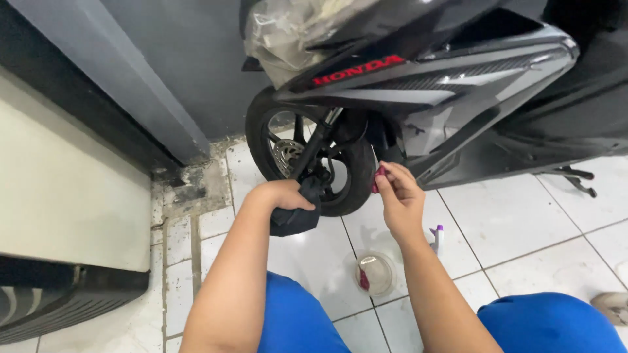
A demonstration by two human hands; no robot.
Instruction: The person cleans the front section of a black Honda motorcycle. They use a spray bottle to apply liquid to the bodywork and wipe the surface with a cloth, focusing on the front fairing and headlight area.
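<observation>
A black and grey scooter stands on a white tiled floor, its front wheel with a disc brake close before me. My left hand is closed around a black cloth and rests against the wheel near the fork. My right hand pinches a small dark red item by the tyre's rear edge, just under the front body panel. My knees in blue trousers show at the bottom of the view.
A small clear round container with something red inside sits on the tiles between my arms. A white and purple bottle lies beside my right wrist. A grey wall stands behind the wheel; a black footpeg sticks out at right.
</observation>
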